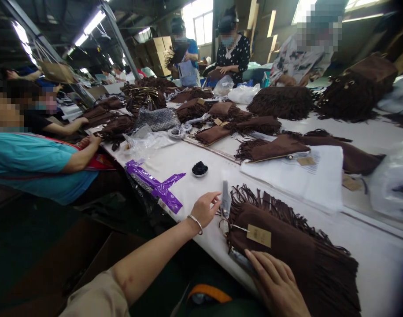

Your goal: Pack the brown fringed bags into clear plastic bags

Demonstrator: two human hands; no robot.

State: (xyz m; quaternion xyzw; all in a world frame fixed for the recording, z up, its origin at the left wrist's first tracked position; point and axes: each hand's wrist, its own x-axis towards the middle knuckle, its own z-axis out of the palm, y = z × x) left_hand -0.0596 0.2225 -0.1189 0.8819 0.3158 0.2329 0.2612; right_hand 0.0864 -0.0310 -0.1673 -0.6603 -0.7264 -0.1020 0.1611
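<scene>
Head view: a brown fringed bag (297, 251) lies at the near edge of the white counter (201, 193), a tan tag (259, 235) on its top. The right hand (279, 284) rests flat on the bag's near edge, grip open and fingers spread. The left hand (206, 208) reaches to small scissors (225, 203) beside the bag's fringe, fingertips touching them, grip loosely curled, not closed around them.

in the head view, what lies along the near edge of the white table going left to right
purple tape strip → left hand → scissors → tan paper tag on the brown fringed bag, with the right hand resting on the bag's near edge
</scene>
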